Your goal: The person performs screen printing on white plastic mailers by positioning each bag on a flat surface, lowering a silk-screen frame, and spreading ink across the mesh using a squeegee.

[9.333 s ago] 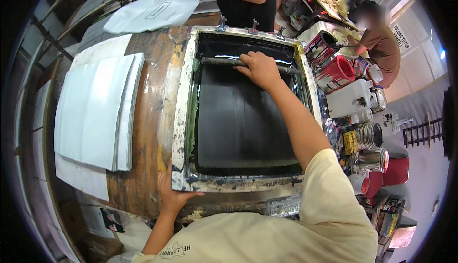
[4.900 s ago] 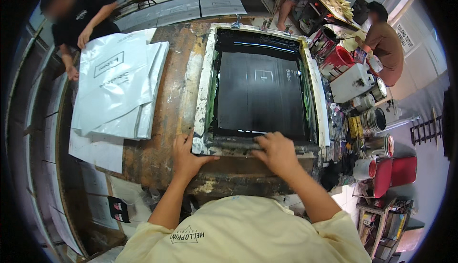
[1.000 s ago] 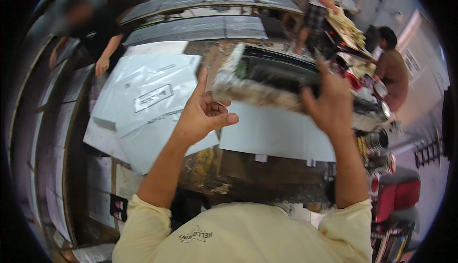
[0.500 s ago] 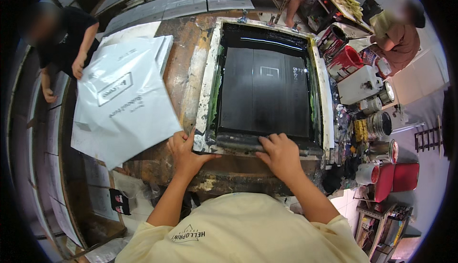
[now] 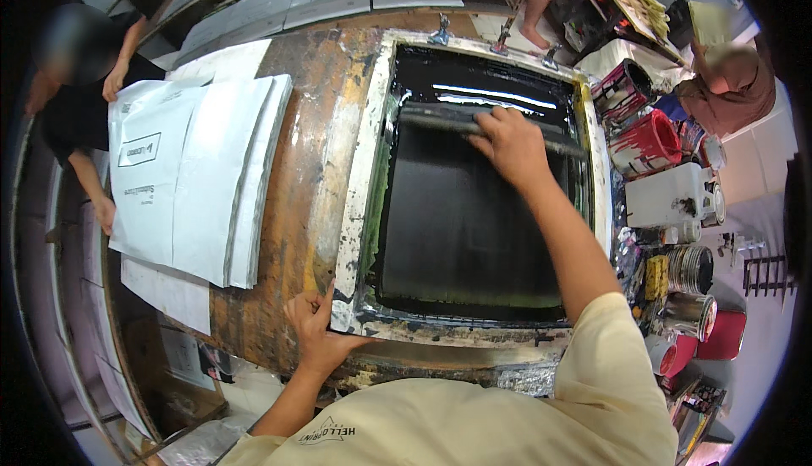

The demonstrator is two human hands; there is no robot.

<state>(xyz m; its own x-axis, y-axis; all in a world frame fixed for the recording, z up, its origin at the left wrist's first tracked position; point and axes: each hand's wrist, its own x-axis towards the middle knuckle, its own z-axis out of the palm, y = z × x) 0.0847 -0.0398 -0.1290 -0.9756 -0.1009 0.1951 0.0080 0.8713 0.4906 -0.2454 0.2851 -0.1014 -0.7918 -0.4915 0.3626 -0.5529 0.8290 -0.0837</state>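
Observation:
A screen printing frame (image 5: 353, 212) with worn white edges lies in front of me, its mesh dark with black ink (image 5: 474, 238). My right hand (image 5: 513, 146) grips a long dark squeegee (image 5: 440, 119) that spans the screen near its far end. Black ink pools beyond the blade and reflects the light. My left hand (image 5: 317, 331) holds the frame's near left corner, the thumb along the front edge and the index finger up the left side.
To the left, a co-worker's hands (image 5: 114, 81) are at a stack of printed white plastic bags (image 5: 199, 178). Clamps (image 5: 499, 39) stand along the frame's far edge. Ink-stained cans, a red bucket (image 5: 647, 140) and a white jerrycan (image 5: 668, 198) crowd the right side. Another person (image 5: 732, 98) is beyond them.
My right hand has pushed the squeegee from the near end of the screen to the far end. My left hand stays at the corner. The co-worker's bag has moved left onto the stack.

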